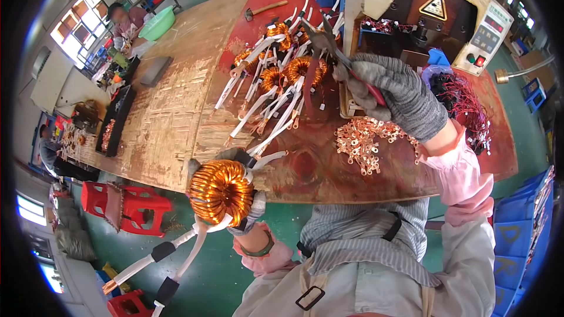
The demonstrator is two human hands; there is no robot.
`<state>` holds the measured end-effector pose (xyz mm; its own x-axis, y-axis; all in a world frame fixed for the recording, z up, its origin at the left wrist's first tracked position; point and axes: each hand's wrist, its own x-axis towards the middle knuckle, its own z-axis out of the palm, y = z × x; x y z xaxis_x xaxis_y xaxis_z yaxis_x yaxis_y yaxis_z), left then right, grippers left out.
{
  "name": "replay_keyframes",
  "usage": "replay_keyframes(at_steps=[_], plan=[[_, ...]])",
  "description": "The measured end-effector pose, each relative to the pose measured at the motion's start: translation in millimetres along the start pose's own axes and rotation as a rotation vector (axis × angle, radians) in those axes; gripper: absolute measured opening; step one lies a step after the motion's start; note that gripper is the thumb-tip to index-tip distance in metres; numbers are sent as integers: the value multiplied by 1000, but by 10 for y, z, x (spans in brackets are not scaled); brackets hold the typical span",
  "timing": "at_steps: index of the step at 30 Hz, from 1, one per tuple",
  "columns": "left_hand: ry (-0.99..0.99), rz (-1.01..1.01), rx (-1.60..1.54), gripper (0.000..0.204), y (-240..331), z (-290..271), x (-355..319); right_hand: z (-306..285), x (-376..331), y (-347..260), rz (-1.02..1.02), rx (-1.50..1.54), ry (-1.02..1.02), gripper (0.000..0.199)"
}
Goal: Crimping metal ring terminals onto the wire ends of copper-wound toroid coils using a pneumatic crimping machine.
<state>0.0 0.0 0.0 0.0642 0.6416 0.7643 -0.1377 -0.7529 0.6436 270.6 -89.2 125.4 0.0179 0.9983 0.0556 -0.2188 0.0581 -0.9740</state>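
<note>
My left hand (245, 211), in a grey knit glove, grips a round copper-wound coil (221, 191) held below the bench edge. White sleeved leads (170, 255) with black bands and bare copper ends hang from it toward the floor. My right hand (395, 89), also gloved, holds red-handled pliers (324, 41) raised over the bench, jaws pointing up-left. Under the pliers lies a heap of several similar coils (281, 73) with white leads. A pile of small copper ring terminals (364, 141) sits just below my right hand.
A worn wooden bench (170, 117) with a red mat (317, 164). A cream press machine (429, 6) stands at the back right, red wires (464, 103) beside it. A hammer (265, 7), green bowl (157, 23), red stools (126, 202), blue crates (520, 240). Other people work at the left.
</note>
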Motion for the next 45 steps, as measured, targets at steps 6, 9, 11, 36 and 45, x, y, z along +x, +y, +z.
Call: replay_keyframes(at_steps=[6, 9, 11, 36, 45], plan=[[83, -124, -28, 97, -104, -16, -30, 419, 506, -290, -336, -156, 179, 31], [112, -175, -38, 97, -150, -92, 20, 563, 991, -561, -669, -451, 203, 26], [114, -197, -40, 96, -196, -110, 54, 550, 1395, -710, -938, -658, 354, 25], [48, -262, -172, 89, -450, -109, 155, -67, 2347, -827, -1076, -689, 970, 24], [27, -283, -197, 87, -493, -10, 207, -49, 2611, -1466, -991, 690, 582, 14]])
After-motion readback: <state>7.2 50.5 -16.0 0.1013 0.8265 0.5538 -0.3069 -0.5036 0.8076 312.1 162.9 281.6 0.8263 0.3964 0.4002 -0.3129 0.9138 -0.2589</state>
